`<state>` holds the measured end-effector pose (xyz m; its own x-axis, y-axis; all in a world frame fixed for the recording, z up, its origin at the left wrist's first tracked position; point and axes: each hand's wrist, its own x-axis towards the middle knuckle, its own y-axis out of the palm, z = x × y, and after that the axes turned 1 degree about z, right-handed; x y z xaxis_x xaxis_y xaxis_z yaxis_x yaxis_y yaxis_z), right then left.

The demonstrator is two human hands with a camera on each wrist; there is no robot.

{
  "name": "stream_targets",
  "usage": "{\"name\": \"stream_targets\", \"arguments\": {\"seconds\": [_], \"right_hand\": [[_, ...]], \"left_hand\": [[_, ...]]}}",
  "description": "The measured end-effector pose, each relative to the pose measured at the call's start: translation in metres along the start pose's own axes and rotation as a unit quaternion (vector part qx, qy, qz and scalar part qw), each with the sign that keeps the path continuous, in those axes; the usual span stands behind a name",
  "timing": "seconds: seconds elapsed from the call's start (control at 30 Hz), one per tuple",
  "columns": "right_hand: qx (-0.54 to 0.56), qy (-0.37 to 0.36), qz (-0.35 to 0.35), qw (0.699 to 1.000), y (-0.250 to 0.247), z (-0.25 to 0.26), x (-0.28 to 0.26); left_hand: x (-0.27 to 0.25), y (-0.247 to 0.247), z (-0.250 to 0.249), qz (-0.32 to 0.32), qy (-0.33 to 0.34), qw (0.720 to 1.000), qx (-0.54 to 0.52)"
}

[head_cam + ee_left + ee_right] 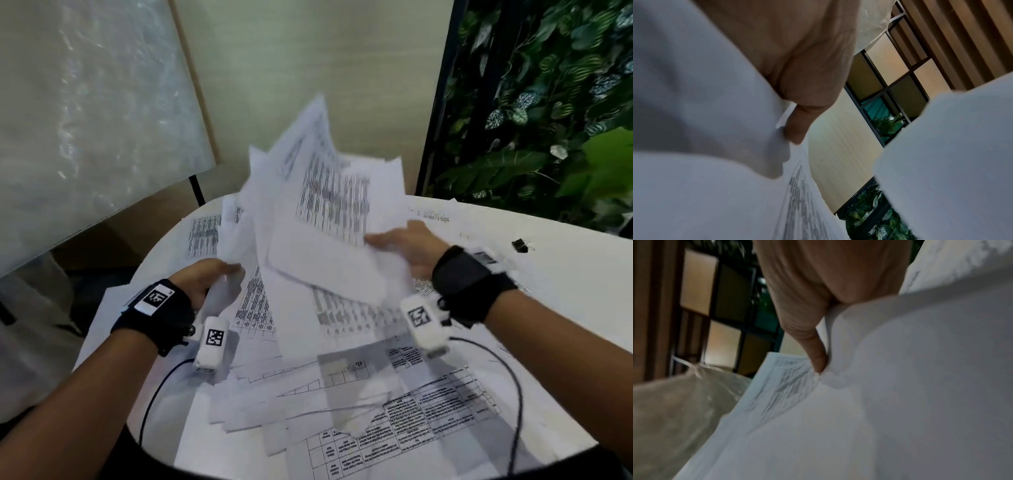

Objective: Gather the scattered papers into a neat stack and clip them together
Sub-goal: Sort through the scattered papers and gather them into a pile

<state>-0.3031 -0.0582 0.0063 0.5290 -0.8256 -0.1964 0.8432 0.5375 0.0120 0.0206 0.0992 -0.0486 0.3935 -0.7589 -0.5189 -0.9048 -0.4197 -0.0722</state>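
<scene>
Both hands hold loose printed papers (pixel 329 219) up above the round white table (pixel 565 274). My left hand (pixel 205 277) grips the lower left edge of some sheets; its thumb (pixel 795 126) presses on the paper (pixel 705 113). My right hand (pixel 404 243) pinches the right side of the raised bundle, its thumb (pixel 818 356) on the sheets (pixel 900 386). More printed papers (pixel 394 404) lie scattered flat on the table under the hands. A black binder clip (pixel 520 245) lies on the table at the far right, apart from the papers.
A plastic-covered board (pixel 85 120) leans at the left behind the table. A wall of green plants (pixel 548 102) stands at the right behind a dark frame. Black cables (pixel 513 394) run from the wrist cameras across the papers. The table's near edge (pixel 239 474) is at the bottom.
</scene>
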Motion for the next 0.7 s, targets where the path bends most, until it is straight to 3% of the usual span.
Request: {"name": "stream_targets", "arguments": {"seconds": [0.1,0.2,0.3,0.37,0.43,0.53,0.6,0.7], "right_hand": [[-0.124,0.024,-0.005,0.992,0.008,-0.063,0.035],[-0.22,0.026,0.045,0.974,0.025,-0.074,0.027],[-0.185,0.015,0.1,0.977,0.03,-0.056,-0.006],[-0.131,0.022,0.144,0.981,0.018,-0.05,-0.012],[-0.158,0.035,0.147,0.976,0.006,-0.045,-0.01],[-0.233,0.045,0.093,0.967,-0.015,-0.043,0.0],[-0.293,0.031,-0.015,0.955,-0.04,-0.043,0.011],[-0.463,0.088,-0.15,0.869,-0.092,-0.037,0.019]], "left_hand": [[-0.004,0.008,-0.006,0.022,0.021,0.997,-0.07],[-0.014,0.016,-0.01,0.062,0.037,0.997,-0.013],[-0.007,0.011,-0.011,0.075,0.054,0.995,-0.022],[-0.004,0.01,-0.012,0.077,0.036,0.996,-0.02],[0.0,0.009,-0.009,0.058,0.012,0.998,0.016],[0.004,0.012,-0.005,0.028,0.012,0.997,0.065],[0.004,0.014,-0.005,0.015,0.015,0.996,0.082],[0.007,0.01,0.0,0.016,0.013,0.998,0.066]]}}
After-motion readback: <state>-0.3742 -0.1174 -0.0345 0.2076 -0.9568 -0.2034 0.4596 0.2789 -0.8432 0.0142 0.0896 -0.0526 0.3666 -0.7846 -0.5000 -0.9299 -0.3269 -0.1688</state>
